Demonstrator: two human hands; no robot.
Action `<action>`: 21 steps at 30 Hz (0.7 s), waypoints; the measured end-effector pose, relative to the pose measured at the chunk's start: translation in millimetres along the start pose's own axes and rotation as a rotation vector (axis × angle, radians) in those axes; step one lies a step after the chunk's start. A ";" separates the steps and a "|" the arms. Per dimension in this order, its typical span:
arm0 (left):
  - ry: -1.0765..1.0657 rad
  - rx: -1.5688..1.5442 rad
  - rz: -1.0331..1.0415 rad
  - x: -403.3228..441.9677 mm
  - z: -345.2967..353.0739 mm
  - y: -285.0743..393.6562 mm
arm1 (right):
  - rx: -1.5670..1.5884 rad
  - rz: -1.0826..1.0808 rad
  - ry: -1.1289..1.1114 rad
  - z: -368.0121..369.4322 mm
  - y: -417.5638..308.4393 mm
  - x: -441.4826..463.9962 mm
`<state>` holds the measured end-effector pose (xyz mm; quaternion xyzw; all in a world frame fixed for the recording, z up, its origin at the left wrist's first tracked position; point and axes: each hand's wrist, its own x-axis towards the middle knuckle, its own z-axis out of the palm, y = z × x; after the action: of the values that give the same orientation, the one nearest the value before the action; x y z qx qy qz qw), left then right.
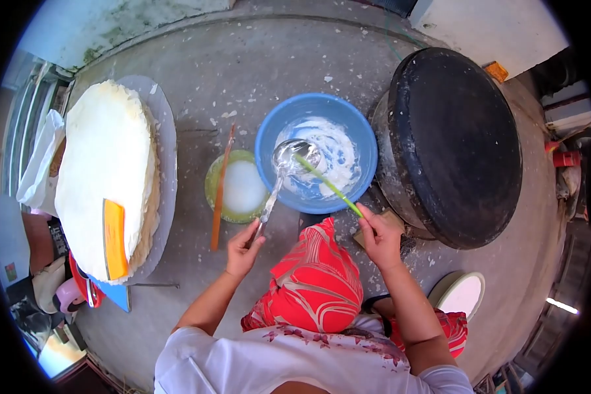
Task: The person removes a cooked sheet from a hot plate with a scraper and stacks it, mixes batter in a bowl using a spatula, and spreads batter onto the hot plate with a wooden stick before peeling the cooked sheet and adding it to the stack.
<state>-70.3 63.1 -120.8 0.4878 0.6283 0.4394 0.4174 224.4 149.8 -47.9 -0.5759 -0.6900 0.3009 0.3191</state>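
My left hand [244, 249] is closed round the handle of a metal ladle [267, 210], whose bowl rests inside a blue basin [264, 123]. White batter [335, 148] is smeared over the basin's bottom and sides. Between the fingers of my right hand [379, 235] is a thin green stick [335, 188]. Its far end reaches to the ladle's bowl, over or into it; I cannot tell which. Left of the basin is a green bowl [211, 190] of white liquid, with a long wooden stick [222, 197] lying across its rim.
A large round black griddle [456, 151] stands close on the right. On the left, a tall stack of pale round flatbreads [105, 151] carries a yellow scraper [115, 240]. A bucket [463, 294] with white contents stands at the lower right. White specks dot the concrete floor [230, 79].
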 end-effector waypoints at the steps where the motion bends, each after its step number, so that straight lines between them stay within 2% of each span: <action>1: 0.003 -0.138 -0.124 -2.7 2.1 -4.2 | -0.002 -0.004 0.005 2.1 3.9 0.4; 2: 0.007 -0.275 -0.252 -4.7 3.9 -5.7 | -0.009 0.065 0.034 3.4 6.3 1.4; 4: -0.007 -0.272 -0.217 -6.0 3.4 -8.8 | -0.014 0.137 0.062 1.0 7.8 -0.1; 6: -0.017 -0.268 -0.186 -7.6 2.5 -10.7 | -0.060 0.095 -0.170 -7.5 -1.0 -1.0; 7: -0.025 -0.263 -0.198 -8.2 1.9 -11.8 | -0.059 0.097 -0.171 -3.9 3.4 -1.7; 9: -0.035 -0.261 -0.202 -6.6 2.2 -12.8 | 0.057 0.188 -0.021 5.4 14.0 1.6; 12: -0.013 -0.251 -0.210 -5.9 0.4 -14.6 | 0.127 0.142 -0.036 6.2 18.9 1.5; 13: -0.017 -0.142 -0.144 -6.2 -1.5 -15.1 | 0.128 0.143 -0.044 7.0 18.5 1.6; 14: -0.023 -0.032 -0.076 -7.0 -3.1 -15.5 | 0.175 0.187 -0.032 8.7 17.0 2.4; 16: -0.015 -0.018 -0.061 -6.1 -3.8 -16.3 | 0.225 0.222 -0.017 10.8 19.5 9.9; 18: -0.009 0.001 -0.054 -10.1 -6.5 -24.0 | -0.042 0.379 -0.126 12.5 34.2 16.5; 19: -0.031 -0.041 -0.040 -13.1 -6.8 -35.7 | 0.030 0.486 -0.192 17.0 42.6 18.5; 21: -0.049 -0.086 -0.029 -18.0 -6.7 -33.5 | 0.097 0.505 -0.229 32.1 51.7 23.8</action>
<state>-81.7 39.8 -149.4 0.4708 0.6053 0.4480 0.4597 227.1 179.9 -105.9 -0.6760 -0.5410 0.4664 0.1812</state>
